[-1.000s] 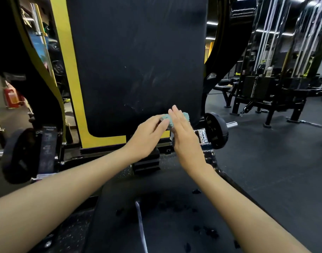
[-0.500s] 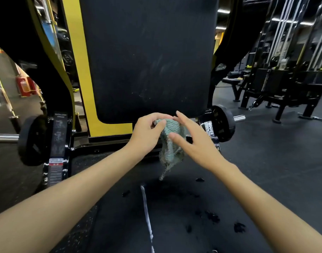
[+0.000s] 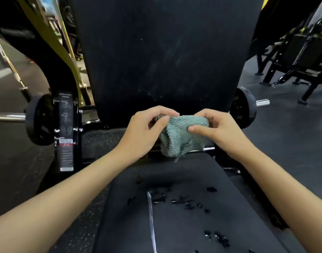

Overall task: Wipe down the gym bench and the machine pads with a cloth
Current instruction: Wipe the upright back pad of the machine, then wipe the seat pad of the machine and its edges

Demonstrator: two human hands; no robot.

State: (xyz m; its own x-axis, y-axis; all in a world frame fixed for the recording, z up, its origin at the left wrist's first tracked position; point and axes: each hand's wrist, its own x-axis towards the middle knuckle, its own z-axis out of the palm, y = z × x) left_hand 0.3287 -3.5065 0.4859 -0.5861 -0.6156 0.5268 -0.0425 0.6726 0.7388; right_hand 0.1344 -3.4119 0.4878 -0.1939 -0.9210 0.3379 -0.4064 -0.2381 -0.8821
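Left hand [image 3: 143, 132] is pinching the teal cloth [image 3: 178, 136] at its nine o'clock edge and right hand [image 3: 220, 132] is gripping it at three o'clock. It's hanging over the seat pad's [image 3: 174, 212] far end, six o'clock of the back pad [image 3: 165, 52].

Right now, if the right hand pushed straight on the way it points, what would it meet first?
The right hand points forward and left, so it would first meet the cloth it pinches, then probably the left hand gripping the other side. The back pad stands behind them; how far is unclear.

The black seat pad [image 3: 193, 171] bears scattered dark glossy flecks [image 3: 182, 200] and 1 pale streak [image 3: 151, 216].
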